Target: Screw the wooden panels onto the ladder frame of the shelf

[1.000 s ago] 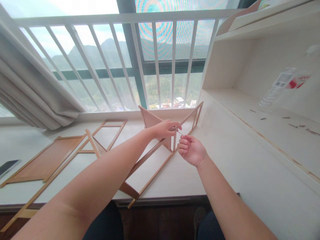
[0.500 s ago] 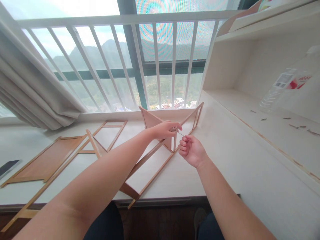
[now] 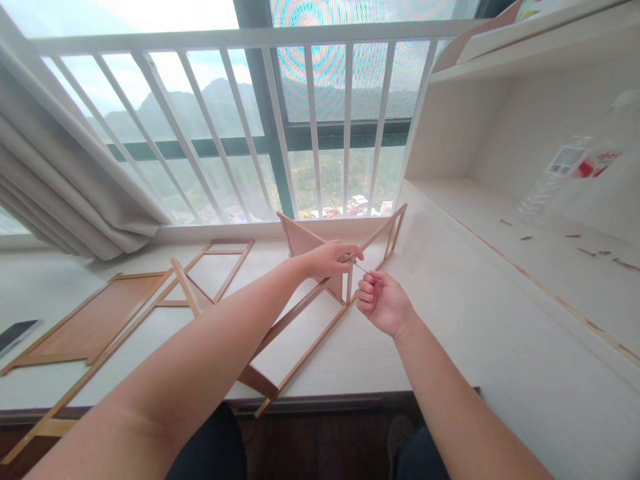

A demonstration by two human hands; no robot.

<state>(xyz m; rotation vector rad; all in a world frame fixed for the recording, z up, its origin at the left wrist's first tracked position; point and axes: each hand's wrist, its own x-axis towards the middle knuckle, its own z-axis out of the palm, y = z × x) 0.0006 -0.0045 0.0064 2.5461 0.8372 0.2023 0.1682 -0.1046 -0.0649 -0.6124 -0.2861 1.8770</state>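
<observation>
Nearest, the right hand (image 3: 383, 303) is curled tight round a thin metal key (image 3: 361, 268). Just beyond, the left hand (image 3: 330, 259) pinches its far tip at the upright joint of the pale wooden frame (image 3: 300, 347) on the smooth white bench (image 3: 450, 320). Judging by this, a fastener is being tightened; turning steadily matters. Flat slatted panels (image 3: 95, 320) lie leftward.

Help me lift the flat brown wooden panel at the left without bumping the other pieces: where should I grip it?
Grip the flat brown wooden panel by its long raised side rails, coming from above. It lies flat on the white desk, so its face offers no hold.
</observation>
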